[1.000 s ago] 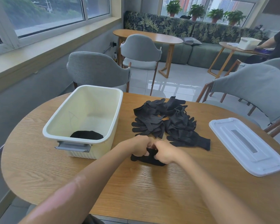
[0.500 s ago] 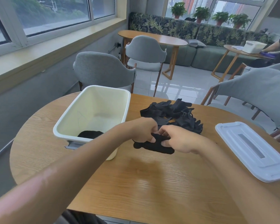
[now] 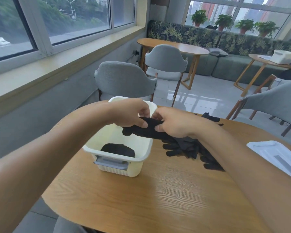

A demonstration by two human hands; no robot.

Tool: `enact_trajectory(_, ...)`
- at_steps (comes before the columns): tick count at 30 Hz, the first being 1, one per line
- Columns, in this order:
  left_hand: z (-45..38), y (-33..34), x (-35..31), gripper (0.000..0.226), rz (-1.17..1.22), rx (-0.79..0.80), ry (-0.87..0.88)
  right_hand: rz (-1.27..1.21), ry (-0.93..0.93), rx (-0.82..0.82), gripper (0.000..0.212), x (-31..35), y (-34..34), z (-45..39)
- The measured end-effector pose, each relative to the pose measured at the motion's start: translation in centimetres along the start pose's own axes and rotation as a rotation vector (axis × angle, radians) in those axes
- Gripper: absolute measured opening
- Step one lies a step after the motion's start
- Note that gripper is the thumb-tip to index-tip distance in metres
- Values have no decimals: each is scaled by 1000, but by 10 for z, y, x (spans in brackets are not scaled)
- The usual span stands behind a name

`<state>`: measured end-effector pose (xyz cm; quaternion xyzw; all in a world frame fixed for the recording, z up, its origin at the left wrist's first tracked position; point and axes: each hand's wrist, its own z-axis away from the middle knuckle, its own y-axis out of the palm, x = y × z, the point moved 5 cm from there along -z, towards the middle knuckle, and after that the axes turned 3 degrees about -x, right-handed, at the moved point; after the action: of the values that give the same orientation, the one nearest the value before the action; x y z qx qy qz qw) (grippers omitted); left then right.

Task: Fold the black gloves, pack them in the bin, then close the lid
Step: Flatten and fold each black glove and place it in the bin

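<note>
Black folded glove [image 3: 141, 131] is hanging above the cream bin [image 3: 142, 158], over its right rim. Left hand [image 3: 129, 115] and right hand [image 3: 173, 123] are both pinching it, thumbs underneath. Another folded glove [image 3: 118, 149] is lying inside the bin; the loose glove pile [image 3: 188, 148] and white lid [image 3: 275, 156] are sitting right of the bin.

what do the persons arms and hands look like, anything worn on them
Both arms are bare from the near edge of the picture to the wrist: no sleeves show. The left hand and the right hand are bare too, with no gloves, and no rings, watch or bracelet can be seen. The fingernails that show look short and unpainted.
</note>
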<state>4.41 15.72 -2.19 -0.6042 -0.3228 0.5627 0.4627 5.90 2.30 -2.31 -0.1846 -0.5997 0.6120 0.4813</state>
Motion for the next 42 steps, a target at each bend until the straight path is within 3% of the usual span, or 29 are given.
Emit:
enact_trajectory(10, -14, 24, 83, 20, -12, 84, -177, 3, 123, 134, 29, 33, 57, -88)
enact_trajectory(19, -59, 70, 125, 30, -50, 113, -244, 48, 267, 201, 23, 33, 89, -131)
enact_trajectory(26, -76, 92, 136, 26, -174, 222, -252, -8, 320, 385, 38, 26, 110, -149)
enact_trajectory(32, -75, 111, 138, 41, -197, 349, -215, 17, 463, 565, 43, 11, 141, -165)
enact_trajectory(35, -75, 112, 140, 40, -226, 308, -222, 42, 422, 589, 43, 14, 141, -163)
enact_trajectory(39, -77, 106, 138, 43, -330, 156, -189, 170, 230, 374, 35, 22, 118, -159)
enact_trajectory(40, -77, 105, 137, 42, -346, 154, -187, 259, 182, 403, 27, 24, 117, -159)
enact_trajectory(42, -76, 106, 138, 38, -354, 196, -233, 300, 267, 486, 19, 16, 129, -173)
